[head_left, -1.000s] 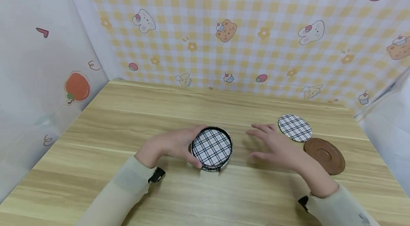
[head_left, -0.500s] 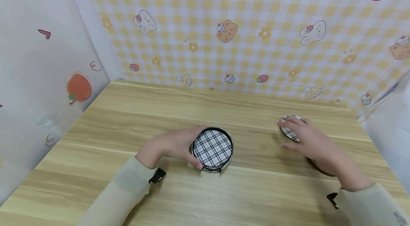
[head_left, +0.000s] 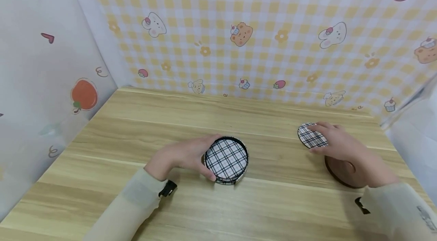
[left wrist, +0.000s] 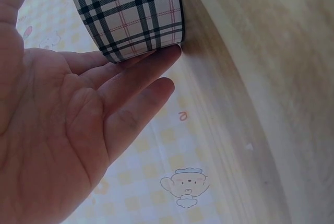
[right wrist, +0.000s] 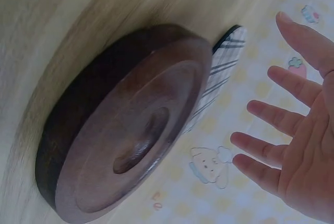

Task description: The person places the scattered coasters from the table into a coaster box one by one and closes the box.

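Note:
My left hand (head_left: 189,155) holds a round plaid coaster holder (head_left: 241,175) at its left side, thumb on the near edge and fingers at the far edge. Inside it lies a plaid disc (head_left: 227,156). The left wrist view shows fingers against the holder's plaid wall (left wrist: 133,12). My right hand (head_left: 346,148) hovers at a loose plaid round coaster (head_left: 308,137), partly hiding it. In the right wrist view that hand (right wrist: 300,130) has spread, slightly bent fingers with nothing between them. Below the wrist lies a brown wooden disc (right wrist: 141,119) with a recessed centre.
Everything lies on a wood-grain table (head_left: 136,119). A yellow checked cloth (head_left: 259,43) with cartoon prints hangs behind it, and a white printed sheet (head_left: 37,81) stands at the left. The brown disc touches or nearly touches the loose coaster.
My right hand has moved right from beside the holder, over to the loose coaster and brown disc. My left hand has kept its grip on the holder in the same place.

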`<state>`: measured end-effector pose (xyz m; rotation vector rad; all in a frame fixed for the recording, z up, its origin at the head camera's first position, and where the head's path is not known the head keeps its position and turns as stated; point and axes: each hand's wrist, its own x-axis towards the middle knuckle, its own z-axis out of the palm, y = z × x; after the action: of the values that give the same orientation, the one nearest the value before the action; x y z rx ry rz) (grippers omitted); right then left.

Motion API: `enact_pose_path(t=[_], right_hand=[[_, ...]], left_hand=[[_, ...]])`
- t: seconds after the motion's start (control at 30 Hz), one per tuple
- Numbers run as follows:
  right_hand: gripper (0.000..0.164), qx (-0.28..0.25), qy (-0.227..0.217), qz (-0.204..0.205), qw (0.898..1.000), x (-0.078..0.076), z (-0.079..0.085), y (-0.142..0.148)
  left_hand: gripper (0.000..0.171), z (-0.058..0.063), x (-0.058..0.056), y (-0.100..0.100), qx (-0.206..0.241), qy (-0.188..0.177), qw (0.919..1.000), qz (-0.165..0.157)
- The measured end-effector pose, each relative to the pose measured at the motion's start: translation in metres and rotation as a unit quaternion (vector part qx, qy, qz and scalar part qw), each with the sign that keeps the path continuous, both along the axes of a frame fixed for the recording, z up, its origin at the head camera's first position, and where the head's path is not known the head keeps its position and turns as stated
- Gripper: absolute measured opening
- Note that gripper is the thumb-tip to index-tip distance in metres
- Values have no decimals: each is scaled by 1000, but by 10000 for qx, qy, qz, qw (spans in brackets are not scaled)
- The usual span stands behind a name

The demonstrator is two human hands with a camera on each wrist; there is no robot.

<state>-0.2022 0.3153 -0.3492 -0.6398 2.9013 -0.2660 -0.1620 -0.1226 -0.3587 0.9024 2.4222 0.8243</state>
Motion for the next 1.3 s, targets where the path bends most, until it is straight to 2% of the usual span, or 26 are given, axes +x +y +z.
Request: enact_pose_path(t=[0.47, 0.9, 1.07, 1.3], right_hand=[[79, -12, -391, -130, 9992, -19, -10, 7], [84, -40, -762, -271, 9967, -24, -14, 8], [82, -56, -779, -307, 9965, -25, -15, 8], [80, -461, -982, -273, 9937, -28, -19, 9]], left_hand=[[110, 0, 1, 0, 7, -97, 9999, 70], [110, -1, 1, 0, 115, -132, 9998, 23], [109, -1, 1, 0, 143, -133, 9998, -2], [110, -1, 0, 0, 103, -139, 9998, 26]])
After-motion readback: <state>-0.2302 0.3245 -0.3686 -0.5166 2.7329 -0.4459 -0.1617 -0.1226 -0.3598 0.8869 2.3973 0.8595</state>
